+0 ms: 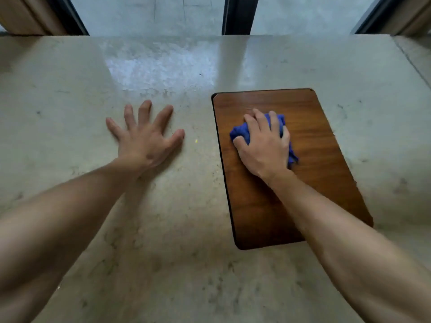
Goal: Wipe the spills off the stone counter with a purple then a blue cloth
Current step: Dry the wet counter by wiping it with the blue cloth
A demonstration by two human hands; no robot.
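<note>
My right hand [263, 145] is closed over a crumpled blue cloth [240, 132], which rests on the upper part of a brown wooden board [314, 183]. Cloth shows past my fingers and beside my wrist. My left hand [144, 138] lies flat on the pale stone counter [70, 101], fingers spread, holding nothing. A tiny yellow speck [196, 141] sits on the stone between my two hands. A pale smeared patch [161, 68] shines on the counter beyond my left hand. No purple cloth is in view.
The board lies at a slight angle on the right half of the counter. Behind the counter's far edge stand dark window frames [238, 15] with grey glass. A seam [410, 59] in the stone runs along the far right.
</note>
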